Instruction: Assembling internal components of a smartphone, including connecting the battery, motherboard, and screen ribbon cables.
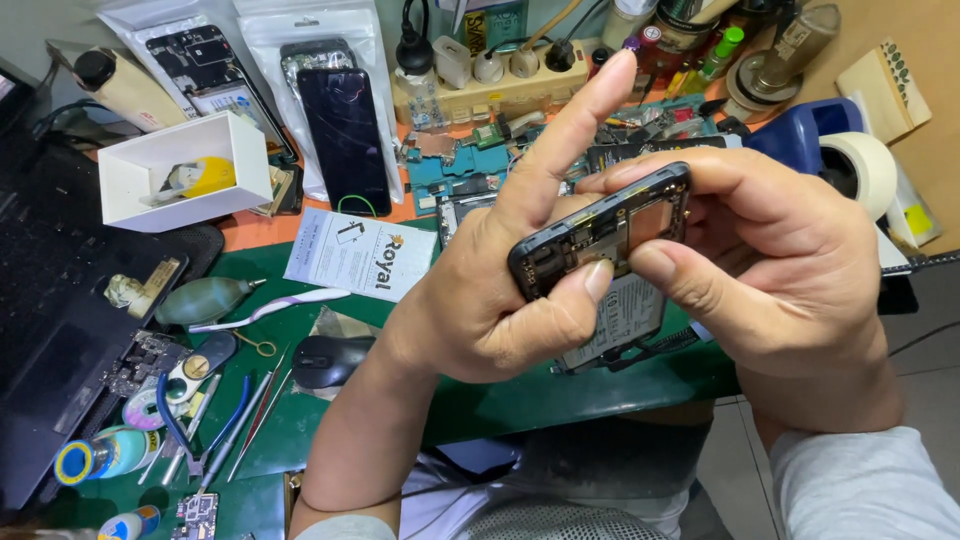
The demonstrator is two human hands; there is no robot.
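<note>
Black phone frame point(600, 235), back off and innards bare, is pinched between my left hand point(480, 300) and right hand point(770, 260) above the green desk point(560, 395); reassembly looks undone, loose parts lying beyond it.

I sit at a cluttered workbench point(560, 395) with a green mat along its near edge and an orange surface showing further back, where a cream power strip point(500, 90) lines the far edge. A brown board wall point(920, 30) rises behind the right far corner, and pale grey floor tiles point(925, 370) show past the right edge. The light is even and bright, without hard shadows.
</note>
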